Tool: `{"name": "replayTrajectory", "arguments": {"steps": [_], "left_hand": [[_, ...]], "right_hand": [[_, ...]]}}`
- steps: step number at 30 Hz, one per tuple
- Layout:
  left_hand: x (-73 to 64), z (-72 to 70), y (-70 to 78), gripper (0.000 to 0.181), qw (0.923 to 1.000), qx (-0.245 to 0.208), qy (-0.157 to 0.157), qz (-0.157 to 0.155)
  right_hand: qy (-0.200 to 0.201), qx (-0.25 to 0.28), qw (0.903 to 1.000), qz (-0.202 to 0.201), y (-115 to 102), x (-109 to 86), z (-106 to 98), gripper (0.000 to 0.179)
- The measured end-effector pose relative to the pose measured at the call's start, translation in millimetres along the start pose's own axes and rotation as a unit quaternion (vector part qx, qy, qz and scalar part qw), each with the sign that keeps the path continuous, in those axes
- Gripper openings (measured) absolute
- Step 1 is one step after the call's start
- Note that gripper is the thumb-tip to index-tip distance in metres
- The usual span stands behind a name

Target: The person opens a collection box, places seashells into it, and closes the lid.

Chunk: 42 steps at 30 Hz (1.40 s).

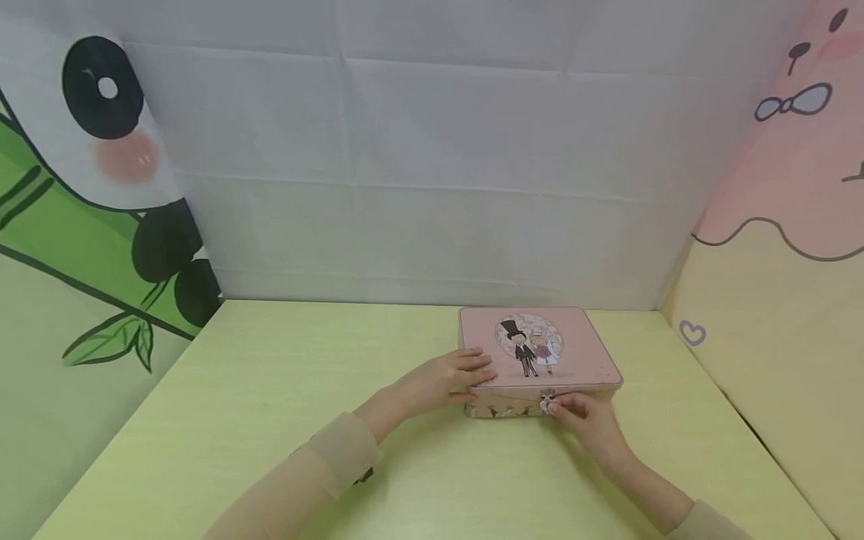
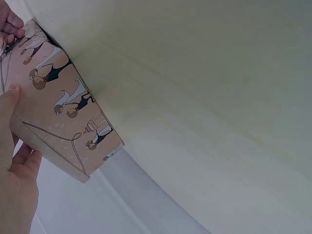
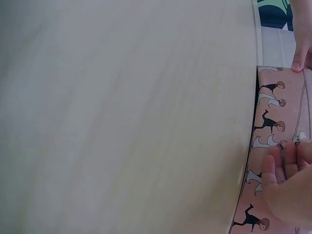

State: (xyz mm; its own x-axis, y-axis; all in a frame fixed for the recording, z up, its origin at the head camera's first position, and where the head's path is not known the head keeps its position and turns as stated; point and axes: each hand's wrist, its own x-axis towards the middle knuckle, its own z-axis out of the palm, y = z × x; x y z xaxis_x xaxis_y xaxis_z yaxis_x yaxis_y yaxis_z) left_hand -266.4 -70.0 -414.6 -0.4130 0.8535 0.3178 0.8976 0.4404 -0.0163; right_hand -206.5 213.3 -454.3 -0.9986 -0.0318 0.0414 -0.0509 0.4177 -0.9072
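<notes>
A pink tin box (image 1: pixel 594 352) with a cartoon bride and groom on its lid lies on the table, lid down on its body. My left hand (image 1: pixel 448 382) holds its left front corner, fingers over the lid and thumb against the front wall. In the left wrist view the thumb (image 2: pixel 10 100) presses the printed front. At the middle of the front sits a small metal clasp (image 1: pixel 546 403). My right hand (image 1: pixel 594 427) pinches it between thumb and forefinger. In the right wrist view the fingers (image 3: pixel 290 163) partly hide the clasp.
The pale yellow-green table (image 1: pixel 236 420) spreads to the left and in front of the box. A white cloth wall (image 1: pixel 405 187) rises behind it. Printed panels with cartoon animals stand along the left and right sides. A small dark object (image 1: pixel 364 475) shows by the left sleeve.
</notes>
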Motion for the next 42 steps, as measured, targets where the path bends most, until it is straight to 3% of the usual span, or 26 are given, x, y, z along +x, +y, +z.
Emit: {"name": "replayTrajectory", "arguments": {"steps": [10,13,16,20,24,28,31,36,42], "left_hand": [[0.9,0.1,-0.6,0.055,0.9996,-0.004,-0.021,-0.018],[0.9,-1.2,0.1,0.055,0.9993,-0.006,-0.027,-0.023],[0.7,-2.7,1.0,0.056,0.9989,-0.006,-0.035,-0.031],[0.7,-3.4,1.6,0.056,0.9984,-0.009,-0.042,-0.036],[0.7,-3.1,1.4,0.056,0.9983,-0.009,-0.044,-0.037],[0.8,-1.8,0.4,0.055,0.9985,-0.004,-0.041,-0.035],[1.0,-0.9,-0.7,0.055,0.9986,-0.004,-0.04,-0.034],[0.8,0.1,-1.7,0.055,0.9987,-0.002,-0.038,-0.034],[0.6,0.3,-1.5,0.054,0.9995,0.008,-0.027,-0.016]], "right_hand": [[-0.002,-0.124,0.9922,-0.012,5,-2.9,-10,0.02],[0.004,-0.146,0.9883,-0.044,1,-4.8,-14,0.016],[0.018,-0.152,0.9828,-0.103,-6,-5.7,-18,0.01],[0.034,-0.152,0.9647,-0.212,-13,-4.6,-22,0.016],[0.053,-0.169,0.9327,-0.314,-16,0.0,-26,0.026],[0.066,-0.197,0.9021,-0.378,-16,7.0,-29,0.032],[0.054,-0.21,0.8936,-0.393,-14,12.3,-30,0.038],[0.029,-0.255,0.8894,-0.378,-9,20.4,-30,0.046],[0.008,-0.298,0.8745,-0.382,-1,26.8,-30,0.056]]}}
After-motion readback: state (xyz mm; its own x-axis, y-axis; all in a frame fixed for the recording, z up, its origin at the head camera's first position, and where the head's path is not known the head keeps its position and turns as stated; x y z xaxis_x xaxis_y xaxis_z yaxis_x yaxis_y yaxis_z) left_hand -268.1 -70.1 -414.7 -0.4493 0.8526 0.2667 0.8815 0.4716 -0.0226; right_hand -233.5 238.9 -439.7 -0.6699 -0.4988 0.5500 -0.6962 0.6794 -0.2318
